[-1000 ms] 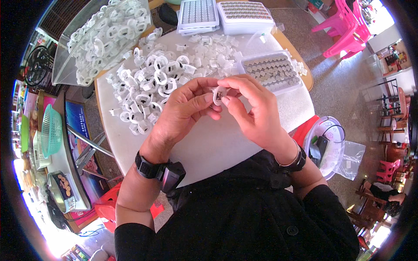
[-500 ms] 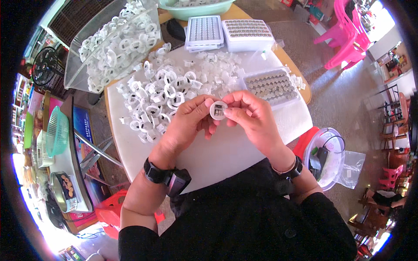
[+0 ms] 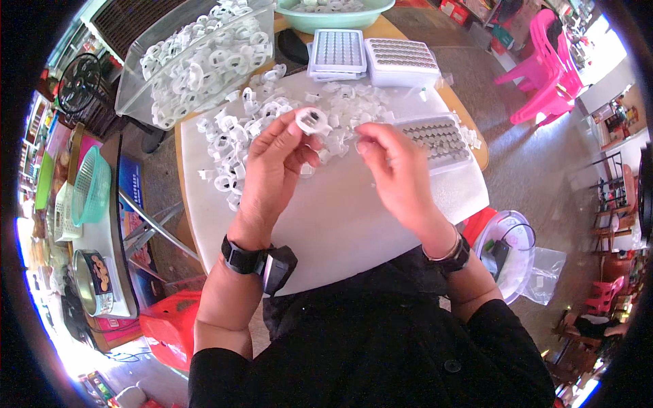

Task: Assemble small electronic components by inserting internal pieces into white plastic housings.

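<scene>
Home workshop — parts heaps (image 3: 238,129) (plastic chairs (image 3: 544,68))

Green basin (image 3: 340,17) cut off at top edge (contents blurred)

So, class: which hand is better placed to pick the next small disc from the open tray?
Probably the right hand: it is empty-looking and lies beside the tray of discs. The left hand holds a white ring part and is farther from the tray.
</scene>
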`<state>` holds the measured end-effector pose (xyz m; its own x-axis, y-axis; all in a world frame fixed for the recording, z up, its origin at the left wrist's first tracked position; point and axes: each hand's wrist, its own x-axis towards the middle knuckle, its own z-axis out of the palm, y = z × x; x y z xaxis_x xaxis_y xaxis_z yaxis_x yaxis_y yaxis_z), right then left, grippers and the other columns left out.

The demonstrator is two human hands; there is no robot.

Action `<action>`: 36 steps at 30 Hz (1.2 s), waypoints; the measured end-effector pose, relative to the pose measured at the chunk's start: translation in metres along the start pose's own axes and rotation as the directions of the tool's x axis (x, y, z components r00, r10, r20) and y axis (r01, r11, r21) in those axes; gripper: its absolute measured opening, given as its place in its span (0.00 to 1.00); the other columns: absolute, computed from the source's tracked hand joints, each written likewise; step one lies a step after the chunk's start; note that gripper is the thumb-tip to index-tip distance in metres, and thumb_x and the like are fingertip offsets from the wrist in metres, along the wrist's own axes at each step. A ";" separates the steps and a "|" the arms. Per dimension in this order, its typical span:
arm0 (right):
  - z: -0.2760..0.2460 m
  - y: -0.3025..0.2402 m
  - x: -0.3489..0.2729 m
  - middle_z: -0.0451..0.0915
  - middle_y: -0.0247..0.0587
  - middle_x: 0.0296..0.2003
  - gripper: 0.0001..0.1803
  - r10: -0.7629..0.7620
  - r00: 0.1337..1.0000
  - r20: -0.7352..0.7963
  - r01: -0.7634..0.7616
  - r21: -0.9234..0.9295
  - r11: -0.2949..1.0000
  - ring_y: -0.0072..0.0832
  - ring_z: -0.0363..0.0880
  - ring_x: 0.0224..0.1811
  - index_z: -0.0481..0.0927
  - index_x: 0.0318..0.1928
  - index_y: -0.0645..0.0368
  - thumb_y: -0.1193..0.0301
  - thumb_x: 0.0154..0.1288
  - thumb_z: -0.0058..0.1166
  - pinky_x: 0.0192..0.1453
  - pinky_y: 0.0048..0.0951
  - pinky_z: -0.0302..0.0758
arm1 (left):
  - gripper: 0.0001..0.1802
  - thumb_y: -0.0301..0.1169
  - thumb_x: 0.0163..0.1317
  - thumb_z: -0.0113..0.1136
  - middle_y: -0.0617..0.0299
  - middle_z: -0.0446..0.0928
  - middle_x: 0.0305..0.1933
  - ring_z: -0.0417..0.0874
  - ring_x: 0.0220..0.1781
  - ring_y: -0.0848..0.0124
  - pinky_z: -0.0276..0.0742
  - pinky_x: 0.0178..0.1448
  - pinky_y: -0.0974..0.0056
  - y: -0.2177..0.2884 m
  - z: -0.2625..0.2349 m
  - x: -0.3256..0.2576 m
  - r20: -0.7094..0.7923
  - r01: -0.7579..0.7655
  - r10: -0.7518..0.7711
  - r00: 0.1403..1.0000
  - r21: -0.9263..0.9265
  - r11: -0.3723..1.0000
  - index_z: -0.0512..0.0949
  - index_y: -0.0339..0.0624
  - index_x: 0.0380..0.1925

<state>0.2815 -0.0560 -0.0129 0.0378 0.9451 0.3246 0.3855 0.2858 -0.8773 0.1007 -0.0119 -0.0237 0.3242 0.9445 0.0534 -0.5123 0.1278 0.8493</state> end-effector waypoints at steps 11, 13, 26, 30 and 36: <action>0.033 0.009 0.001 0.73 0.57 0.49 0.22 -0.050 0.939 0.341 0.299 -0.734 0.610 0.51 0.68 0.56 0.71 0.49 0.71 0.80 0.51 0.51 0.60 0.44 0.65 | 0.16 0.30 0.69 0.47 0.58 0.79 0.39 0.79 0.34 0.73 0.76 0.37 0.70 0.005 -0.013 -0.003 0.009 -0.041 0.042 0.999 -0.130 0.991 0.73 0.32 0.52; 0.021 0.001 -0.011 0.73 0.56 0.49 0.20 -0.090 0.921 0.378 0.339 -0.668 0.662 0.50 0.68 0.55 0.73 0.48 0.70 0.81 0.51 0.51 0.59 0.43 0.66 | 0.15 0.29 0.69 0.47 0.57 0.79 0.39 0.79 0.34 0.73 0.77 0.38 0.70 0.005 -0.008 -0.002 -0.034 -0.037 0.033 0.999 -0.136 0.990 0.73 0.32 0.51; -0.012 0.004 -0.030 0.77 0.45 0.39 0.14 -0.124 0.968 0.218 0.195 -0.345 0.918 0.44 0.76 0.42 0.78 0.42 0.60 0.83 0.55 0.51 0.44 0.39 0.73 | 0.15 0.28 0.69 0.48 0.53 0.78 0.42 0.81 0.38 0.69 0.79 0.44 0.68 -0.002 -0.007 -0.002 0.050 0.137 -0.129 0.990 -0.197 0.971 0.71 0.28 0.50; -0.002 0.010 -0.029 0.76 0.44 0.35 0.12 -0.189 0.953 0.237 0.283 -0.468 0.837 0.43 0.75 0.41 0.79 0.40 0.58 0.82 0.55 0.52 0.44 0.38 0.73 | 0.15 0.27 0.69 0.48 0.53 0.78 0.43 0.81 0.39 0.69 0.79 0.45 0.68 -0.006 -0.004 -0.001 0.089 0.161 -0.145 0.985 -0.206 0.965 0.70 0.28 0.50; -0.002 0.016 -0.028 0.76 0.44 0.33 0.09 -0.180 0.963 0.201 0.250 -0.413 0.876 0.44 0.75 0.40 0.80 0.37 0.58 0.80 0.55 0.54 0.43 0.39 0.72 | 0.16 0.26 0.68 0.48 0.53 0.78 0.43 0.81 0.39 0.70 0.80 0.46 0.69 -0.007 -0.004 0.000 0.114 0.170 -0.152 0.982 -0.164 0.972 0.69 0.27 0.53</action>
<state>0.2884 -0.0783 -0.0357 -0.2178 0.8905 0.3995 0.7281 0.4208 -0.5411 0.1010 -0.0119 -0.0322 0.4869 0.8733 -0.0172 -0.5732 0.3343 0.7482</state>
